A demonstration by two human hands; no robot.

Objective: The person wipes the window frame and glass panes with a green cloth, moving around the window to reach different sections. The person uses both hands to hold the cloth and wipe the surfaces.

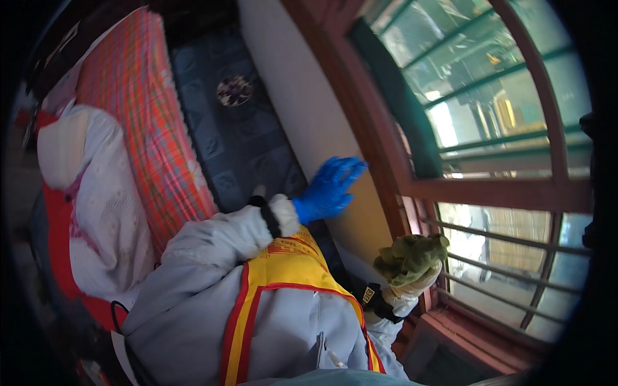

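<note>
My left hand (328,190), in a blue glove, is held out over the front of my yellow and red apron (289,270). Its fingers are partly spread and nothing shows in them. To the right, by the barred window, my right hand (426,281) grips a crumpled olive-green cloth (410,258). The cloth hides most of its fingers. Black bands circle both sleeves near the wrists.
A dark red wooden window frame (483,193) with metal bars (512,241) borders the right side, above a pale wall (309,96). At left lies a bed with a checked red cover (145,106) and a white cloth (116,207). A round patterned object (234,90) stands beyond.
</note>
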